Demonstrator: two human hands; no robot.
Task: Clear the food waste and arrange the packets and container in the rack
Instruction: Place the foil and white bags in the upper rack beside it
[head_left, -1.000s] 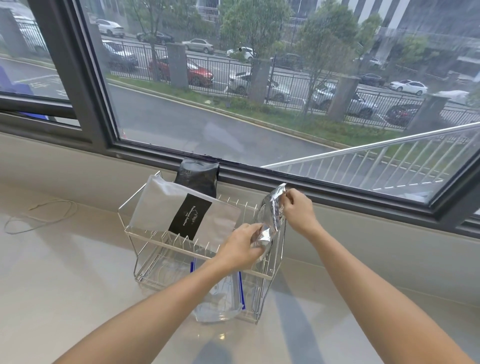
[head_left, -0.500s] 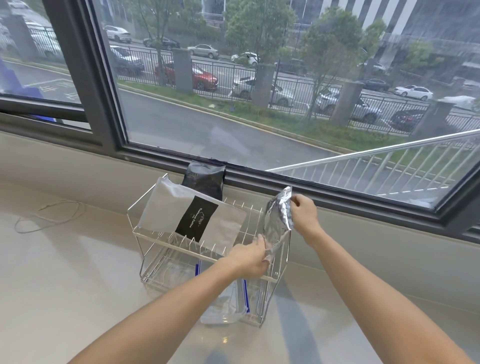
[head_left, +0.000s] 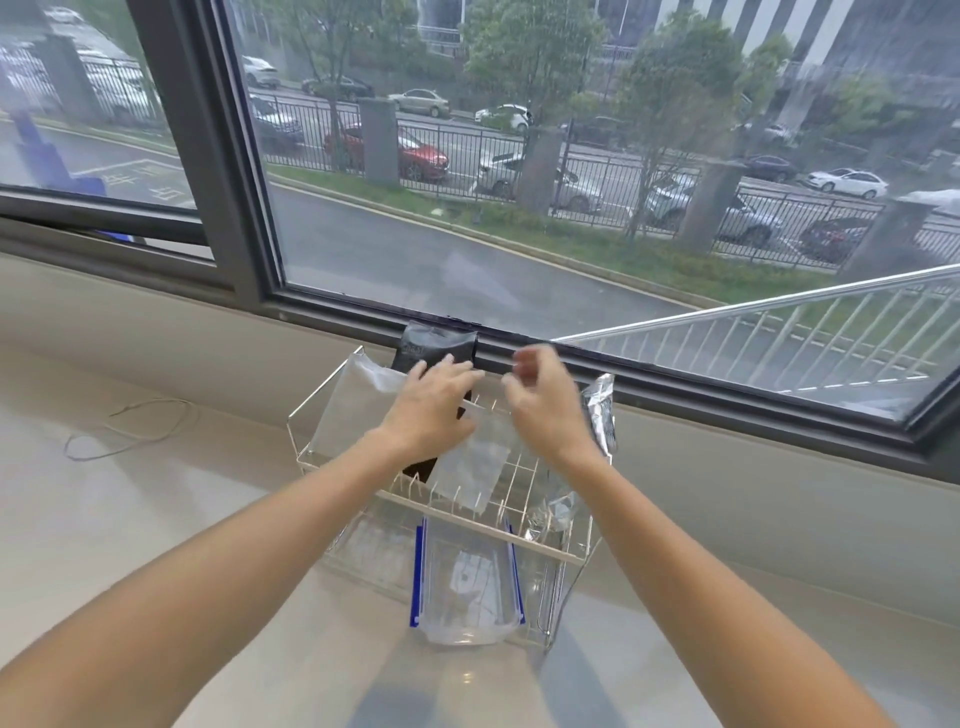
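mid-frame over white wire rack (head_left: 332, 462): left hand (head_left: 431, 410) spread flat on grey flat packet (head_left: 467, 462), right hand (head_left: 545, 410) loosely curled, holding nothing (blurred); crinkled silver foil packet (head_left: 600, 415) upright at right.

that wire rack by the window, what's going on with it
A person is sorting packets in the wire rack on the counter under the window. The left hand rests on the large white packet leaning in the upper tier; whether it has a grip on it is unclear. The right hand hovers beside it, blurred. A silver foil packet stands at the rack's right end, a black packet at the back, and a clear container sits below.
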